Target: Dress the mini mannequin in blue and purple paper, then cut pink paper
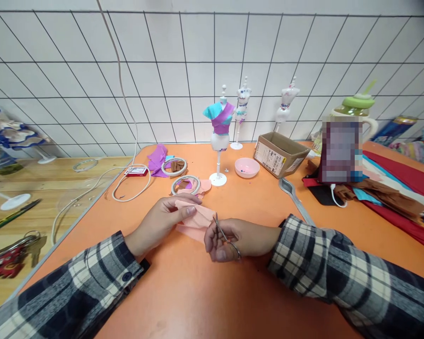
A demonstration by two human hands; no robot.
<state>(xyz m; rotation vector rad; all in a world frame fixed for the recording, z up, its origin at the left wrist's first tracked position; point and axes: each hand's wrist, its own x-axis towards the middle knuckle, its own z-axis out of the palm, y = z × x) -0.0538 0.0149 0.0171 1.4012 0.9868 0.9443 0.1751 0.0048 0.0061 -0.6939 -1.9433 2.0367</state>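
Note:
My left hand point(162, 219) pinches a folded piece of peach crepe paper point(199, 215) between thumb and fingers, above the orange table. In my right hand point(229, 238) is a small pair of metal scissors point(221, 230), its blades pointing up at the right edge of that paper. Whether the blades have cut into it I cannot tell. Behind my hands stands a mini dress form point(220, 123) wrapped in turquoise and purple paper. Two rolls of tape point(185, 185) lie beyond my left hand, with peach, brown and purple scraps in and around them.
At the back are a pink bowl point(247, 168), a cardboard box point(281, 153) and two more white dress forms point(289, 101). A phone point(341, 150) stands on the right, by a lidded bottle point(355, 106) and strips of coloured paper point(392, 197). A white cable point(119, 188) loops on the left.

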